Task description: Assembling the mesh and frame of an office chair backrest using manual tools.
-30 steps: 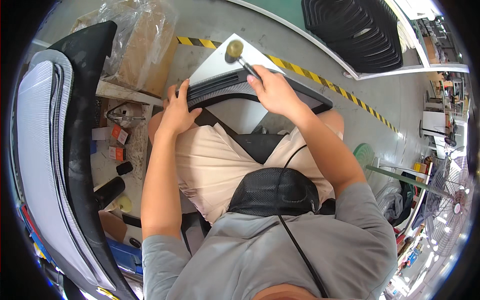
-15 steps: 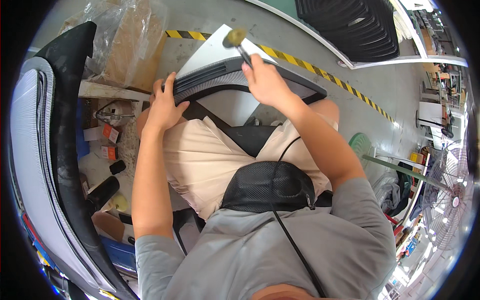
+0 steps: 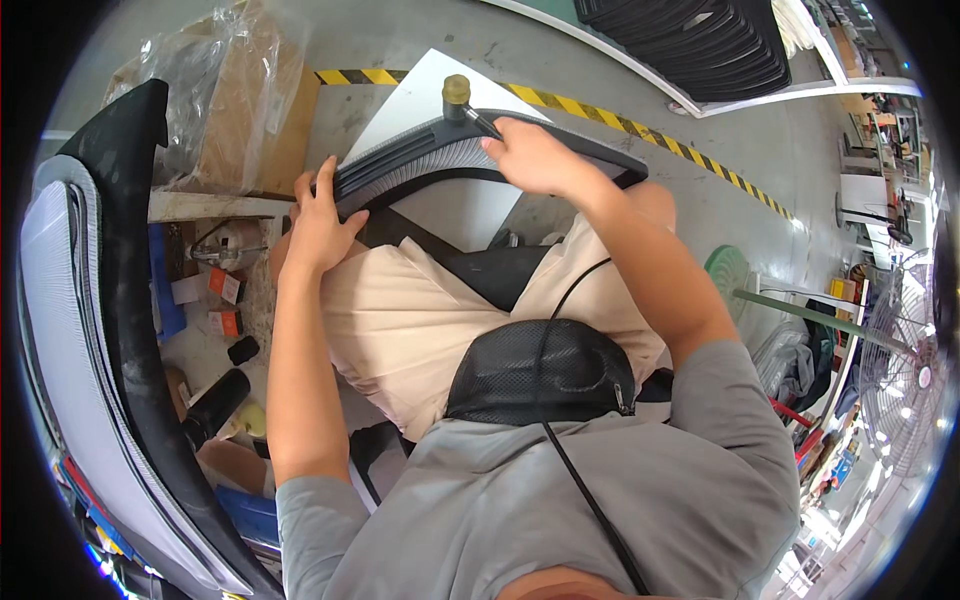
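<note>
Grey concrete floor (image 3: 640, 110) with striped hazard tape lies below. I see the curved black mesh-covered seat frame (image 3: 450, 165) resting across my knees: stiff, probably light, best gripped by its rim. My left hand (image 3: 322, 222) clamps its near corner; my right hand (image 3: 535, 155) wraps a brass-headed mallet (image 3: 458, 92).

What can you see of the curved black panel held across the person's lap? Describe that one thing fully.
The curved black panel is a long, arched piece with a black frame and a grey ribbed mesh face. It looks like plastic with fabric. It lies across the knees, above the grey floor. The left hand grips its left end; the right hand rests on its top edge, holding a small mallet at the rim.
</note>
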A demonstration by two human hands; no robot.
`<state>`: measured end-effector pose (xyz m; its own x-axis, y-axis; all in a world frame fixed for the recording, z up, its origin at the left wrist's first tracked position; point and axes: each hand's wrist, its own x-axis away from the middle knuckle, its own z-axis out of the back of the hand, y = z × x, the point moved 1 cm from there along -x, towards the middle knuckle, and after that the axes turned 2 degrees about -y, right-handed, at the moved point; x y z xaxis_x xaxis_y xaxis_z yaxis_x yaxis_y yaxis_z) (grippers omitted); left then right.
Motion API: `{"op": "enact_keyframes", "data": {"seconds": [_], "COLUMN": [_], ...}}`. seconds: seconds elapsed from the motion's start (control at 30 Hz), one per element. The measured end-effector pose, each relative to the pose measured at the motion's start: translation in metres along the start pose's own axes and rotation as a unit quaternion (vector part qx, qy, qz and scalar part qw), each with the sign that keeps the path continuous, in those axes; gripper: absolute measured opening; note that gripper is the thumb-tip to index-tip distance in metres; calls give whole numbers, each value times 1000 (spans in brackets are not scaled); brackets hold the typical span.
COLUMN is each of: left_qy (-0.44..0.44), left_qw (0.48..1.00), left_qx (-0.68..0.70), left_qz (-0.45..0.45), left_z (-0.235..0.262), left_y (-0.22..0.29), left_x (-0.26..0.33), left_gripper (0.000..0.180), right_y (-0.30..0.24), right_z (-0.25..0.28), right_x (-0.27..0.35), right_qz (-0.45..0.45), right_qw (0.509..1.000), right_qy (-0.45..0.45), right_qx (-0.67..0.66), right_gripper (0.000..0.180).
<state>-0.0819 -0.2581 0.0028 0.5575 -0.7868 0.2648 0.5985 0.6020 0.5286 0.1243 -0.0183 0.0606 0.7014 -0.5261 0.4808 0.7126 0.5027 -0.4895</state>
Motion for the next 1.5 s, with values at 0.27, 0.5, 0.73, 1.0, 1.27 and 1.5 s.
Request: {"op": "enact_keyframes", "data": {"seconds": [0.27, 0.5, 0.73, 1.0, 1.27, 1.5], "left_qy": [1, -8, -6, -11, 5, 20], "left_qw": [1000, 1000, 1000, 1000, 1000, 999], "left_qx": [-6, -11, -9, -13, 0, -11], "left_qz": [-15, 11, 4, 9, -10, -36], "left_z": [3, 7, 6, 8, 5, 4], "left_y": [8, 10, 14, 24, 7, -2], "left_x": [0, 3, 0, -4, -5, -3], "left_gripper": [90, 91, 89, 88, 85, 85], "right_y": [15, 21, 68, 68, 58, 69], "right_z": [-4, 15, -19, -15, 8, 6], "right_x": [4, 11, -5, 11, 23, 30], "right_qz": [39, 58, 65, 34, 21, -62], "right_qw": [979, 986, 986, 963, 957, 987], "right_qy": [170, 144, 152, 266, 270, 127], "right_qx": [-104, -60, -18, -36, -102, -78], "right_gripper": [39, 40, 40, 40, 36, 38]}}
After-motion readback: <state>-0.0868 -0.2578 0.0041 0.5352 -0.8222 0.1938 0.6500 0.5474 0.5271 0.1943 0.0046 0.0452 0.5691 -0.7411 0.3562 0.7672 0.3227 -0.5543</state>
